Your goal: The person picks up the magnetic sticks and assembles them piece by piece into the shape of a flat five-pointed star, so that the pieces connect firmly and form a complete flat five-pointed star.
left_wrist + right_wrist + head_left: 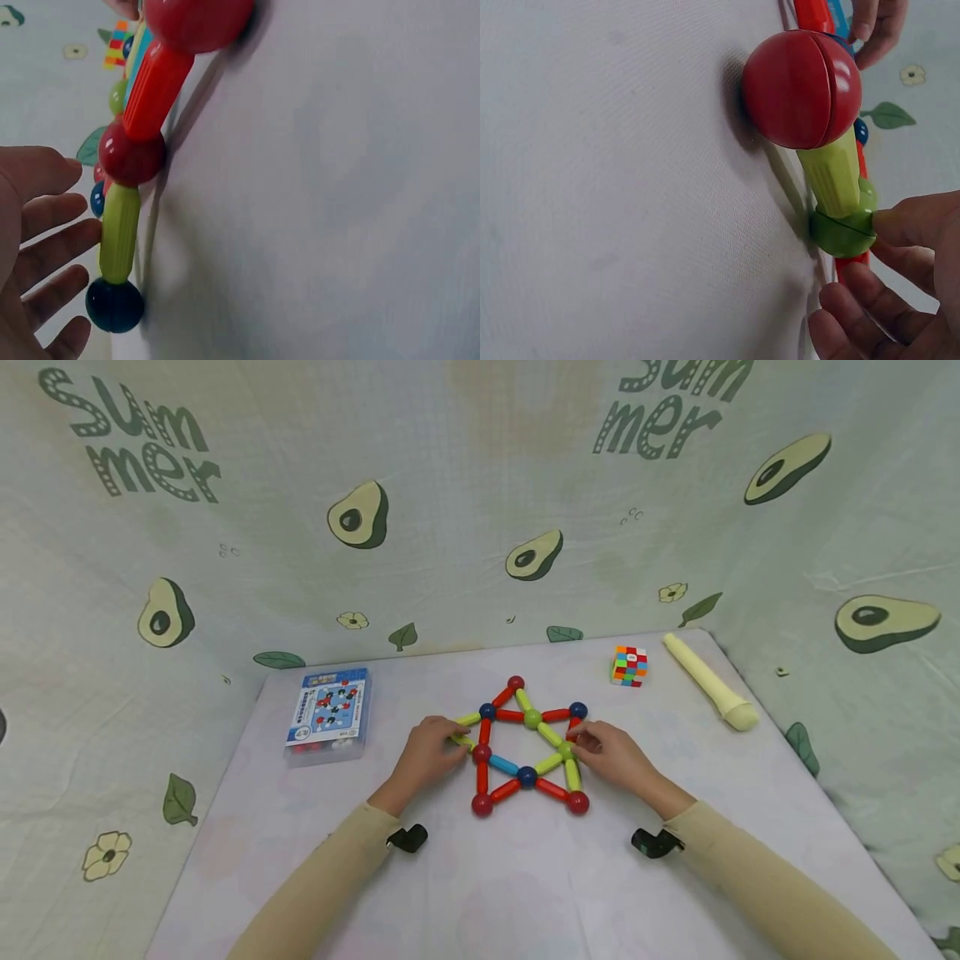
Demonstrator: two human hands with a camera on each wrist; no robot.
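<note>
A flat star of coloured rods and balls (501, 765) lies on the table between both hands. At its left point is my left hand (431, 750), fingers loosely spread beside a yellow-green rod (120, 234) and a dark blue ball (115, 304). The hand hides that ball in the head view. On the right side, the thumb and forefinger of my right hand (613, 760) pinch a green ball (845, 231), while the other fingers hang relaxed. A yellow-green rod (832, 178) joins this ball to a large red ball (802, 88) at the near right corner.
Back left stands a clear plastic box (327, 717) with a printed blue and white label. A colourful puzzle cube (629, 667) sits at the back right, beside a pale yellow stick with a rounded head (708, 681). Patterned cloth (450, 460) hangs behind the table.
</note>
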